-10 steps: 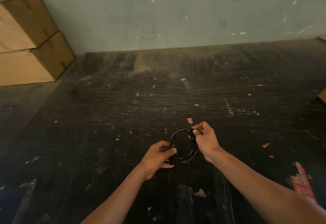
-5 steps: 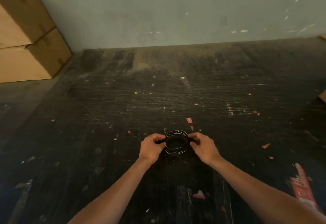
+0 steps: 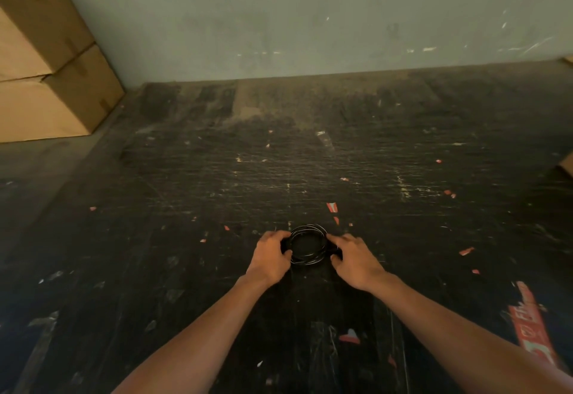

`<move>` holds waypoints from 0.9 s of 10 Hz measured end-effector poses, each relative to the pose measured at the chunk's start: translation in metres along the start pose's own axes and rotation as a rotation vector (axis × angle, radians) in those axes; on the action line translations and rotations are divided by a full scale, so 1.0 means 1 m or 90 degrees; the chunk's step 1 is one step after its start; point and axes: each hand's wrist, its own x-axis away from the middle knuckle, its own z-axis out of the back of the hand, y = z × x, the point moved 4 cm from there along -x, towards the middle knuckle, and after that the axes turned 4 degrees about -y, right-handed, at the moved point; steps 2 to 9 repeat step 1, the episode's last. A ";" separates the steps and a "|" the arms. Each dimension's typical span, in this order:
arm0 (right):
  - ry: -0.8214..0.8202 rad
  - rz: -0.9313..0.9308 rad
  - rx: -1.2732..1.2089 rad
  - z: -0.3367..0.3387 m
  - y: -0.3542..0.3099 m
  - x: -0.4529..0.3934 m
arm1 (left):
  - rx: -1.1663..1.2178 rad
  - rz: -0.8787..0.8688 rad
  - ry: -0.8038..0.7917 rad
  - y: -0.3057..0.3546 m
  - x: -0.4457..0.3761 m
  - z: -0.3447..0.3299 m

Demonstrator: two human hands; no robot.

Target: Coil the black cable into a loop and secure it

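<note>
The black cable [image 3: 308, 230] is wound into a small round coil of several turns, lying flat just above or on the dark scratched floor [image 3: 217, 238] in front of me. My left hand [image 3: 270, 256] grips the coil's left side with curled fingers. My right hand [image 3: 353, 257] holds its right side, fingertips on the strands. Both cable ends are hidden under my fingers, so I cannot tell whether any tie is on it.
Two stacked cardboard boxes [image 3: 46, 62] stand at the far left against the pale wall [image 3: 310, 15]. Small red scraps [image 3: 331, 206] dot the floor, a red torn label [image 3: 531, 325] lies at the right, and another cardboard corner [image 3: 566, 164] shows at the right edge.
The coil was held upright between my hands; it has since been turned flat and lowered toward the floor, with both hands now gripping its opposite sides.
</note>
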 end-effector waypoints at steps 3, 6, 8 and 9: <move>0.038 0.007 -0.002 -0.001 -0.003 0.014 | 0.060 0.013 0.020 -0.004 0.009 0.000; 0.038 0.007 -0.002 -0.001 -0.003 0.014 | 0.060 0.013 0.020 -0.004 0.009 0.000; 0.038 0.007 -0.002 -0.001 -0.003 0.014 | 0.060 0.013 0.020 -0.004 0.009 0.000; 0.038 0.007 -0.002 -0.001 -0.003 0.014 | 0.060 0.013 0.020 -0.004 0.009 0.000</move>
